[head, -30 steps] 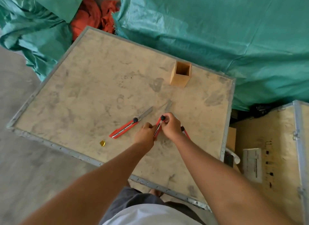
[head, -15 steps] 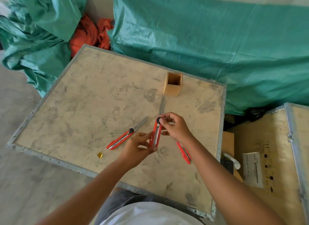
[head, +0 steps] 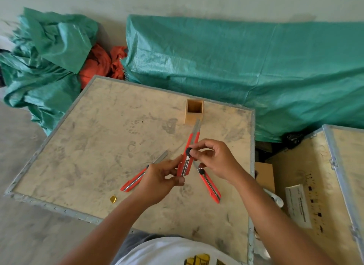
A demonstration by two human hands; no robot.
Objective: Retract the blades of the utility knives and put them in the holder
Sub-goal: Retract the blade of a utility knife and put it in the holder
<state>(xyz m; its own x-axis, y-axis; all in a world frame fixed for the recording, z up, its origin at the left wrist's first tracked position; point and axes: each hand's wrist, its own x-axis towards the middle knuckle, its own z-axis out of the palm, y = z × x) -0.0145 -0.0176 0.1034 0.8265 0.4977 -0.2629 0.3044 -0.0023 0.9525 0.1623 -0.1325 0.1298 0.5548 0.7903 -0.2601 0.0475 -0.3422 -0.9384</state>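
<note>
Above the plywood board (head: pixel 98 146) at frame centre, a red utility knife (head: pixel 187 158) is gripped by the left hand (head: pixel 159 184); its black knob (head: pixel 188 151) is pinched by the right hand (head: pixel 216 162).

Soft, even daylight, fairly bright; shadows under the hands (head: pixel 214 162) are faint and diffuse; mild sheen on the green tarp (head: pixel 256 67). Wide-angle bending curves the edges; slight softness throughout, arms nearest the lens blurred.

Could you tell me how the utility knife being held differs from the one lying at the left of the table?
The held knife is off the table, gripped by the left hand with the right hand on its black knob; the left knife lies flat, untouched. The held knife points toward the wooden holder; the left knife angles up-right. Both are red with blades extended.
</note>
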